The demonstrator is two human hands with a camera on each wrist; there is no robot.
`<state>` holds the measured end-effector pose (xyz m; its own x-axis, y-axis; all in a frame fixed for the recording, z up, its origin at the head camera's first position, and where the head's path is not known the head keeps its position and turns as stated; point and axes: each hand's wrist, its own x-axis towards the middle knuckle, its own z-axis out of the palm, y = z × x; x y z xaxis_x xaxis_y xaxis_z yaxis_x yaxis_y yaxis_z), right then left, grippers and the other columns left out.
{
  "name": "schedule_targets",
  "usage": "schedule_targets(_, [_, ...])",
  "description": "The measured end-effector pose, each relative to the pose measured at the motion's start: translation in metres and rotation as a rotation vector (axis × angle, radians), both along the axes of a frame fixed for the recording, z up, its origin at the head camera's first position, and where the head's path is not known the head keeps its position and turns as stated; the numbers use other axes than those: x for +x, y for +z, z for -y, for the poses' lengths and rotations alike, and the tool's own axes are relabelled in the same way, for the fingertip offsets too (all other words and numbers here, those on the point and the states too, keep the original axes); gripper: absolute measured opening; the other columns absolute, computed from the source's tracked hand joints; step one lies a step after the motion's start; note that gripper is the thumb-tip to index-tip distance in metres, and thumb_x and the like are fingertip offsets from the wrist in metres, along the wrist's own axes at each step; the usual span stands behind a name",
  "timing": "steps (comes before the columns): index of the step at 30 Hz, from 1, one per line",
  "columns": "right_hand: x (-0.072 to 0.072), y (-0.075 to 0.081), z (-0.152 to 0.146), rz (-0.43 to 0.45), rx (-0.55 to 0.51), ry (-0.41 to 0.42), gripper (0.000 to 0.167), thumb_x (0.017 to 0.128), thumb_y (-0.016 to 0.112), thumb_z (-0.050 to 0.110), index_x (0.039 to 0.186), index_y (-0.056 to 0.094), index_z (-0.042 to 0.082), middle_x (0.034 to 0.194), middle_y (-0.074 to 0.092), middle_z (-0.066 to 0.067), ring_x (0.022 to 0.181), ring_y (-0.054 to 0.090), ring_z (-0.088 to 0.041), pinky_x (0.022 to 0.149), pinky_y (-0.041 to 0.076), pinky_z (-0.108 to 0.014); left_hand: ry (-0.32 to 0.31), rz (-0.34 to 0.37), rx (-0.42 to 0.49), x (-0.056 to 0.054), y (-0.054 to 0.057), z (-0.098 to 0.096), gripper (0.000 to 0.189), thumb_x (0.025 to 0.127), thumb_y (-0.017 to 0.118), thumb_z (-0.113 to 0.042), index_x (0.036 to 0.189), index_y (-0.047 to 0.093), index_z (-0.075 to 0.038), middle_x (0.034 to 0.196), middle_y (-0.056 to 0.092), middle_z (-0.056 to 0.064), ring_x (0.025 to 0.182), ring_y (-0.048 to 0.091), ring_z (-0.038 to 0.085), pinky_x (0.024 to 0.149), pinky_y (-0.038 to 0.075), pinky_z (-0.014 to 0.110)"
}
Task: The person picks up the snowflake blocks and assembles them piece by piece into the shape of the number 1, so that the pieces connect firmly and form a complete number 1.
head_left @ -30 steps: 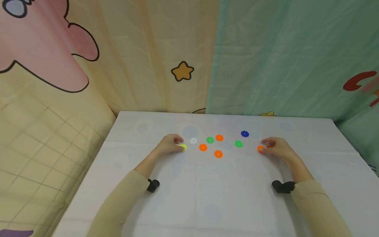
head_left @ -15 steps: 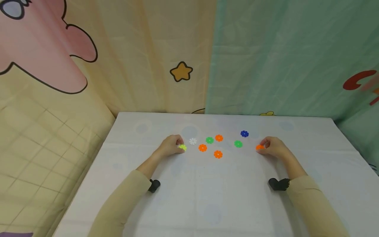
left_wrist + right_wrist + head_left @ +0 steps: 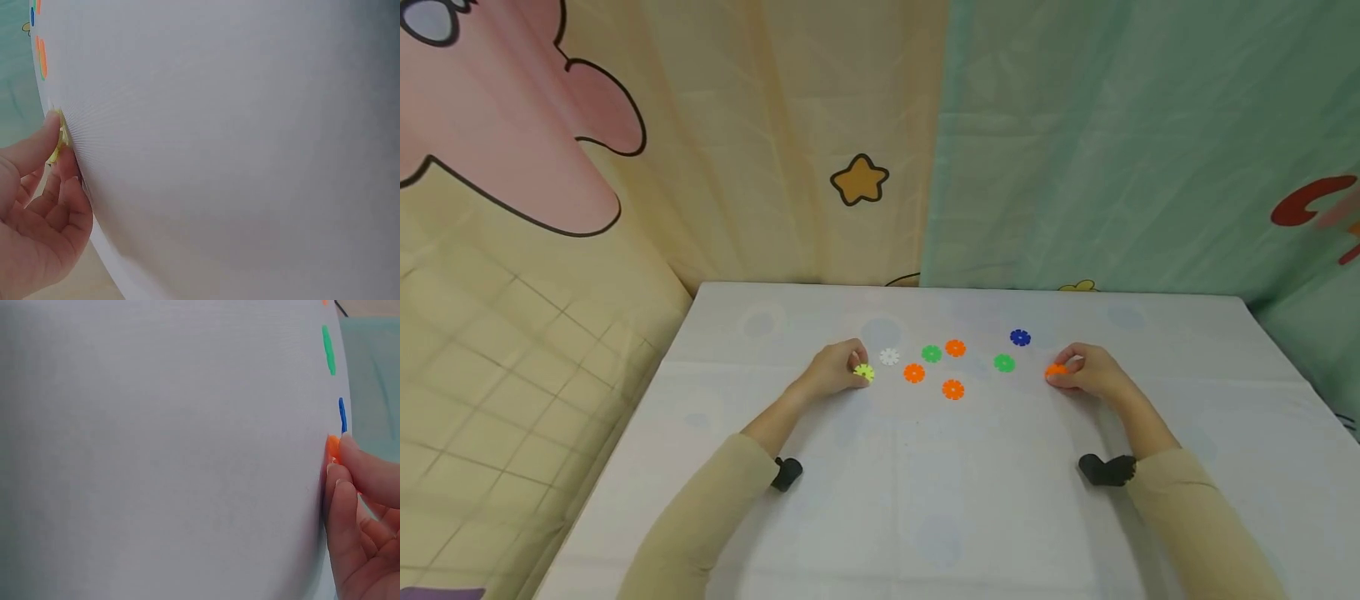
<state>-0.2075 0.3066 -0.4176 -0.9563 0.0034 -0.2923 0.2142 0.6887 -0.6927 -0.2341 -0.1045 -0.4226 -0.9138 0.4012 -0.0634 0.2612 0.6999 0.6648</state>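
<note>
left hand: our left hand [image 3: 833, 367] pinches the yellow-green plastic snowflake disc [image 3: 864, 372] between thumb and curled fingers, low over the white cloth-covered table [image 3: 895, 500]; in the left wrist view the disc [image 3: 60, 134] sits tight between thumb and fingertips [image 3: 52, 181] at the table edge of the frame.
left-centre pieces: we see a white plastic snowflake disc [image 3: 889, 357] just beside the yellow-green one, then an orange plastic snowflake disc [image 3: 913, 372] lying flat.
centre pieces: a green plastic snowflake disc [image 3: 932, 353] and a second orange disc [image 3: 955, 347] lie close together; a third orange disc [image 3: 952, 389] lies nearer us.
right-centre pieces: a second green disc [image 3: 1004, 362], with a blue plastic snowflake disc [image 3: 1019, 337] behind it, apart from each other.
right hand: our right hand [image 3: 1090, 372] grips a fourth orange disc [image 3: 1056, 370] in curled fingers, at table level; right wrist view shows it [image 3: 332, 447] pinched at the fingertips [image 3: 340, 487].
backdrop: cartoon-print curtain [image 3: 775, 142], behind the table.
</note>
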Motion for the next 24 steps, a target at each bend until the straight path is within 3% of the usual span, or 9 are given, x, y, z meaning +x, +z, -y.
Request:
schedule_targets(5, [0.004,0.002,0.004,0.007,-0.158,0.009,0.034,0.084,0.066,0.000,0.112,0.049,-0.010,0.080,0.052,-0.010,0.064,0.059,-0.013,0.064,0.053,-0.022,-0.045,-0.011,0.046,0.004,0.001,0.003,0.023,0.078,0.072,0.001,0.095,0.060,-0.007,0.085,0.060,0.006,0.076,0.054,0.019,0.070,0.045,0.030])
schedule_targets(12, [0.010,0.011,0.012,-0.058,-0.161,0.084,0.036,0.085,0.066,0.005,0.115,0.053,-0.010,0.074,0.059,-0.005,0.067,0.060,-0.014,0.065,0.052,-0.020,-0.067,-0.015,0.125,0.010,0.009,0.002,0.020,0.079,0.072,-0.001,0.098,0.066,-0.002,0.086,0.060,0.004,0.080,0.054,0.018,0.074,0.046,0.029])
schedule_targets(16, [0.016,0.018,0.023,-0.089,-0.220,0.148,0.033,0.085,0.065,0.005,0.112,0.054,-0.011,0.077,0.062,-0.005,0.072,0.060,-0.017,0.068,0.052,-0.021,-0.052,0.010,0.205,0.016,0.015,-0.004,0.021,0.081,0.070,-0.004,0.101,0.067,0.001,0.091,0.064,0.007,0.084,0.057,0.019,0.076,0.048,0.029])
schedule_targets(19, [0.021,0.024,0.036,-0.103,-0.277,0.186,0.030,0.086,0.063,0.002,0.110,0.052,-0.011,0.080,0.061,-0.009,0.074,0.061,-0.023,0.070,0.053,-0.025,-0.023,0.078,0.284,0.023,0.021,-0.011,0.023,0.083,0.069,-0.006,0.105,0.066,0.000,0.099,0.064,0.008,0.088,0.058,0.020,0.077,0.049,0.029])
schedule_targets(24, [0.031,0.034,0.060,-0.108,-0.361,0.228,0.026,0.087,0.062,0.001,0.107,0.049,-0.010,0.080,0.059,-0.011,0.076,0.061,-0.034,0.071,0.055,-0.034,0.019,0.270,0.419,0.037,0.034,-0.024,0.027,0.086,0.067,-0.009,0.112,0.064,-0.002,0.099,0.061,0.006,0.088,0.056,0.019,0.080,0.050,0.033])
